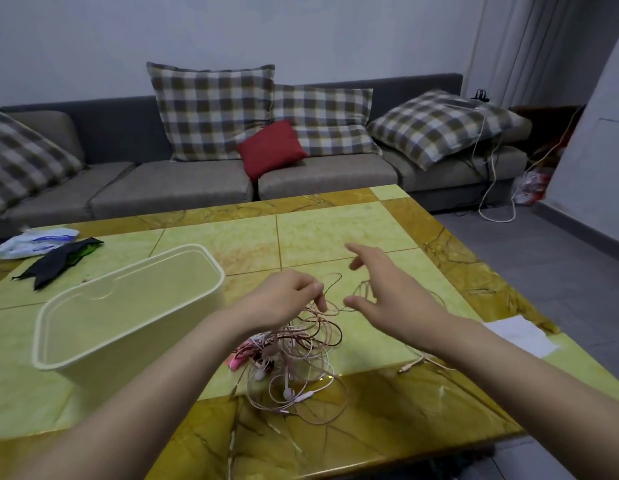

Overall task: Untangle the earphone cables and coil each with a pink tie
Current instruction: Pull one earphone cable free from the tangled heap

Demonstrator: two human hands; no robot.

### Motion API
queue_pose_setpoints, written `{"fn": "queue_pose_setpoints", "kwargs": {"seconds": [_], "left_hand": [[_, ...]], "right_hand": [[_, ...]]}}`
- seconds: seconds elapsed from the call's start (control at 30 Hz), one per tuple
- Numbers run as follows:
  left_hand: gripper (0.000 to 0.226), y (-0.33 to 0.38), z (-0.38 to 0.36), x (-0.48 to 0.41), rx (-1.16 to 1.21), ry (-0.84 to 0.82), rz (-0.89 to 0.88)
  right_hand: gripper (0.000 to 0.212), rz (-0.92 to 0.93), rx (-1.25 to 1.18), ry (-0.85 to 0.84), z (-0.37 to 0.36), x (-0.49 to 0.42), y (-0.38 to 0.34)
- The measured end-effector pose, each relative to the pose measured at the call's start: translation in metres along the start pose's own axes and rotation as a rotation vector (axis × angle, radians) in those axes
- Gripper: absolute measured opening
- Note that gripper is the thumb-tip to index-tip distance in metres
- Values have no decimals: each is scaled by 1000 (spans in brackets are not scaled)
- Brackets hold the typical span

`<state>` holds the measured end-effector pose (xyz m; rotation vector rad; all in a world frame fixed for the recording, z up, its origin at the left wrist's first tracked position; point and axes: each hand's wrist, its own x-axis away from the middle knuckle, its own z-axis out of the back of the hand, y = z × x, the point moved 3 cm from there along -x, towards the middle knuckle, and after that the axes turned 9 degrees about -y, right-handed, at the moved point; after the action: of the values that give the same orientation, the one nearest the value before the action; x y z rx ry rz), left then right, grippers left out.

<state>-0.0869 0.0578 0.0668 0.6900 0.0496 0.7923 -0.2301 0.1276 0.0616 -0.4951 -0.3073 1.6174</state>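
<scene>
Observed left hand [287, 294] raised over the tabletop [335, 230], fingers curled, pinching one thin strand of the earphone cables [301, 355] at the fingertips. Observed right hand [387, 289] just beside it, across that strand, fingers spread and relaxed, gripping nothing plainly. Noted a loop of the strand passing close by the right thumb; contact there not determinable.

Located the bulk of the cables as a single loose heap on the tabletop, below and between both hands and nearer the wrists than the fingertips. Noted earbuds and an inline remote trailing from it toward the near edge. Noted a jack plug [410, 367] lying beneath the right forearm. Noted what appear to be the pink ties [240, 358] at the heap's edge, below the left wrist; number not legible.

Recorded a cream bin [128, 306] outside the left forearm, open-topped, nothing seen inside. Recorded a white paper [522, 334] outside the right wrist.

Assessed as early in the untangling step: no cable separated, none coiled, no tie applied.

Next move judged to call for closing the right hand on the loop by its thumb, then tracing the pinched strand toward a free end. Recommend easing loops apart rather than pulling, to avoid tightening knots in the heap.
</scene>
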Motion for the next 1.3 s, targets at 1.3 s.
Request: {"fn": "queue_pose_setpoints", "kwargs": {"seconds": [1.3], "left_hand": [[10,-44,-32,16,742,377,-8]], "right_hand": [[21,-97,-334,-170,-63,-5,-19]]}}
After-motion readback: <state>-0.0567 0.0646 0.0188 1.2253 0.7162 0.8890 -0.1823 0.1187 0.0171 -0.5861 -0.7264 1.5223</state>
